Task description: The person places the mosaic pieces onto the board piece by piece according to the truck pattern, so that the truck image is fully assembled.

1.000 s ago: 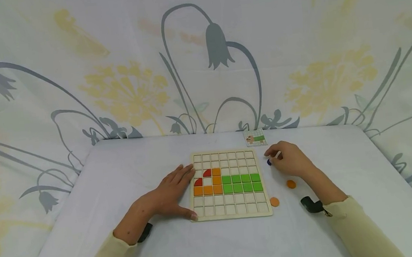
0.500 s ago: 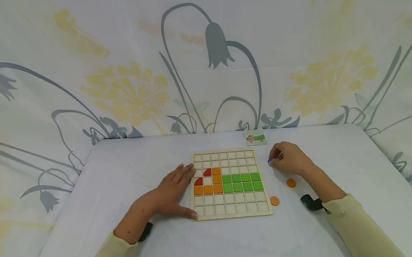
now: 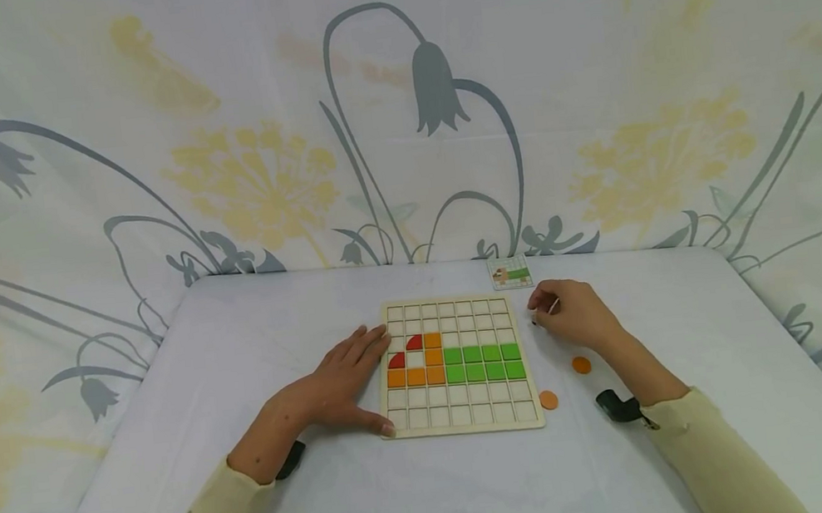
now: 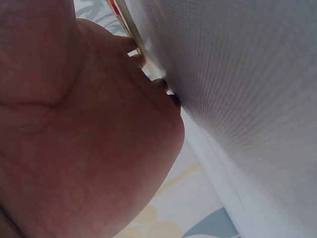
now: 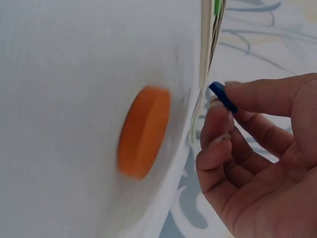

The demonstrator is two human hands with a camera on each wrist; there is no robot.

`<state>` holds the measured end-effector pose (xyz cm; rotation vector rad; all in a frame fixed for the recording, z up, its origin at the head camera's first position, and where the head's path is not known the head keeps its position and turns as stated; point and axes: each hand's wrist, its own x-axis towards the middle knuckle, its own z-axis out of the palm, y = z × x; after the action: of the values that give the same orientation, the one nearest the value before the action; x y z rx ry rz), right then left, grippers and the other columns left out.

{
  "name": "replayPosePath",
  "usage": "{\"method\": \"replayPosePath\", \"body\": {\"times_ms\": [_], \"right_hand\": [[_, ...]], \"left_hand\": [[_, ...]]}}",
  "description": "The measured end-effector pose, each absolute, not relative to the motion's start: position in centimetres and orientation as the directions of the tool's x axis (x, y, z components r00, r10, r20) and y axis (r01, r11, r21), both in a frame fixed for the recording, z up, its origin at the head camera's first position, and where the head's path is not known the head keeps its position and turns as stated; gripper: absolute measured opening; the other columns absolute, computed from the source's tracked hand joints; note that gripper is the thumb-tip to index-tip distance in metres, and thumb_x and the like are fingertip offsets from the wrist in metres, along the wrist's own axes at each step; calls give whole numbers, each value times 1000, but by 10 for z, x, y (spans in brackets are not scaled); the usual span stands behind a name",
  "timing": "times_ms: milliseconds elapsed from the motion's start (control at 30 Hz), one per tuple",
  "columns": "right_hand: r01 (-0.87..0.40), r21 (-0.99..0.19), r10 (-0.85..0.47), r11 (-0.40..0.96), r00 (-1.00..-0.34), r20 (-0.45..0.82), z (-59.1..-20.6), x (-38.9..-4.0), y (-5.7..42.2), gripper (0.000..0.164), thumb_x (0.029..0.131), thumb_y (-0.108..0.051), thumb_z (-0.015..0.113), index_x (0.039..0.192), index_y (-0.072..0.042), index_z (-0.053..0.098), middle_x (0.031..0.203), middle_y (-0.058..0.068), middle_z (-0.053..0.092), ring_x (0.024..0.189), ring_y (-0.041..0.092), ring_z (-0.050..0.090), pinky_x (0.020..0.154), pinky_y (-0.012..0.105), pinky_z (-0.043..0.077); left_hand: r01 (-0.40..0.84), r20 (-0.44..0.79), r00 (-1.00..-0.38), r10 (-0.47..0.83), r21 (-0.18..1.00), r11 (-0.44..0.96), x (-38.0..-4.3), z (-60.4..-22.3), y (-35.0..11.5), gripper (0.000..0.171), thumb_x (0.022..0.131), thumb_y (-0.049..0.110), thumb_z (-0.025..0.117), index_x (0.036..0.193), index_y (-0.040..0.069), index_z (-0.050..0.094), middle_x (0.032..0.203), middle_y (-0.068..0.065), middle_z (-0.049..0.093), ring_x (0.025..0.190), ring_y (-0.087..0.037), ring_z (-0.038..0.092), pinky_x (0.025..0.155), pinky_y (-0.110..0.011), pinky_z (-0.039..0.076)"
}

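A pale square grid board (image 3: pixel 482 413) lies on the white cloth, holding green and orange square tiles and two red quarter-round ones. My left hand (image 3: pixel 336 388) lies along its left side, fingers spread, fingertips and thumb touching the rim. To the right of the board, my right hand (image 3: pixel 577 314) pinches a small dark blue piece (image 5: pixel 224 97) between thumb and forefinger; the fingers cover much of it. An orange round piece (image 5: pixel 143 133) lies on the cloth below that hand. Also flat there is a lighter orange disc (image 3: pixel 549 400), close to the board's lower right corner.
A small card (image 3: pixel 510 273) printed with a coloured grid picture lies behind the board's upper right corner. A flower-patterned cloth (image 3: pixel 397 124) hangs behind the table. Dark wrist devices (image 3: pixel 617 406) sit beneath both forearms.
The right hand's fingers have shifted on the blue piece, which has turned in the pinch. That hand has moved very slightly. The left hand and the board stay where they were.
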<state>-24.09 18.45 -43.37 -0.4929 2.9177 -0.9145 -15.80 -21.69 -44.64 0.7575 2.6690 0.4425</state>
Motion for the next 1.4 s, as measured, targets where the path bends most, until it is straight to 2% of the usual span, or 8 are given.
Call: {"method": "replayPosePath", "body": {"times_ms": [133,233,467,700,933,1200,1400], "right_hand": [[-330,-578,-355,747,-932,74,-431,-236,171,8,98,-6,70,100,-7,78,92,6,72,78,20,61,70,35,51],[-349,-590,-383,728,-921,71,-428,-233,158,7,99,-5,71,100,-6,78,93,5,72,79,19,61,71,35,51],[-359,-649,-441,670,-897,41,-423,-229,128,2,95,-2,75,97,-3,74,91,5,71,80,17,65,75,36,55],[-362,-697,-477,619,-878,32,-423,-225,104,9,94,0,75,91,-7,71,90,4,72,78,15,68,72,34,57],[-415,-710,-544,569,-837,53,-425,-220,77,7,94,-2,76,95,-7,72,87,1,70,76,14,63,73,33,55],[-430,-709,-568,560,-822,49,-427,-217,48,12,94,-5,79,87,-13,74,82,-5,69,75,12,62,73,30,55],[-415,-700,-558,581,-829,28,-430,-215,32,12,92,-3,77,86,-13,76,82,-6,71,75,10,62,73,29,55]], "left_hand": [[451,-216,-804,554,385,805,-158,-446,-217,133,77,73,83,172,10,14,179,-6,4,165,-35,-1,131,-59,13],[448,-218,-805,552,386,806,-158,-447,-217,133,77,73,83,172,11,14,179,-6,4,165,-35,-1,130,-59,14],[444,-218,-806,550,393,805,-158,-446,-216,132,77,71,84,172,11,14,179,-6,3,165,-36,-1,130,-61,14],[440,-231,-807,544,380,814,-158,-446,-215,133,77,73,83,172,13,11,180,-3,2,165,-33,-3,131,-57,13],[445,-227,-803,551,387,808,-158,-447,-216,133,77,73,82,172,12,12,180,-5,2,165,-35,-2,130,-60,13],[442,-222,-803,553,401,803,-157,-443,-218,132,78,72,83,172,11,13,180,-6,3,165,-36,-3,130,-60,13],[453,-204,-800,563,409,792,-158,-444,-218,132,78,71,84,171,10,14,179,-6,4,165,-37,-1,130,-61,14]]}}
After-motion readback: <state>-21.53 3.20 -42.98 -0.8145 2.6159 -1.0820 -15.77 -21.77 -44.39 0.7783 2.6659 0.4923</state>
